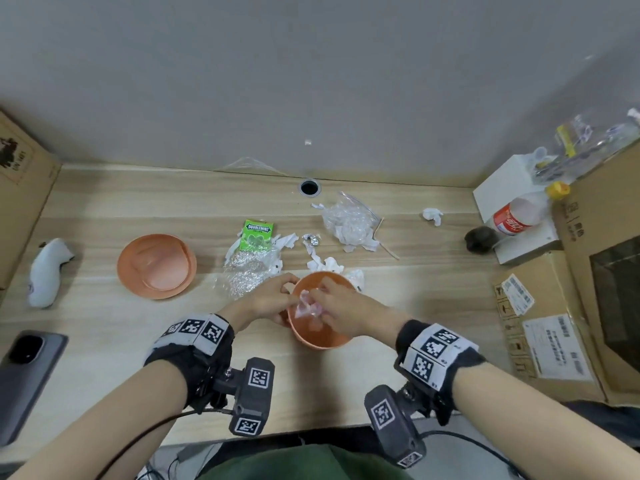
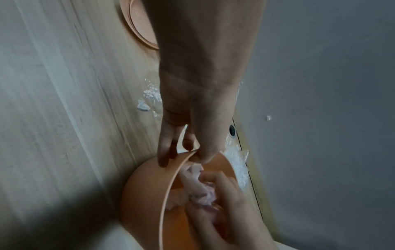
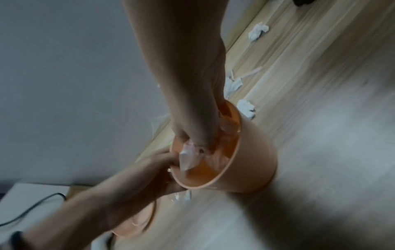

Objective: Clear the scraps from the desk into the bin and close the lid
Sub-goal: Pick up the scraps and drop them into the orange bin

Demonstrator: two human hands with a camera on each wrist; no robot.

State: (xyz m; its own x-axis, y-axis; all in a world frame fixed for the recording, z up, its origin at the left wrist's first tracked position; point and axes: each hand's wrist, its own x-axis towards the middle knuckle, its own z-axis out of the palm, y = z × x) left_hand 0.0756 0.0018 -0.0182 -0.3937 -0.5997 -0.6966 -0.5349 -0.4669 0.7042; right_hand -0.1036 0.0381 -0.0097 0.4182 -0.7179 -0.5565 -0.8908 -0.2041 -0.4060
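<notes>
**Dropping a paper wad into the bin**

Head view: the bin [image 1: 320, 311] stands open at the desk's [image 1: 104, 327] near edge. Our right hand [image 1: 341, 306], fingers curled, holds a paper wad [image 1: 306, 306] over the bin mouth. Lid [image 1: 156, 265] lies left of the bin; scraps [image 1: 322, 263] remain behind it.

Left wrist view: our left hand [image 2: 192, 135] pinches the bin rim, thumb inside. We should keep this brace firm.

Right wrist view: the wad sits below the rim. We judge: push low, then let go, so nothing springs out.
</notes>
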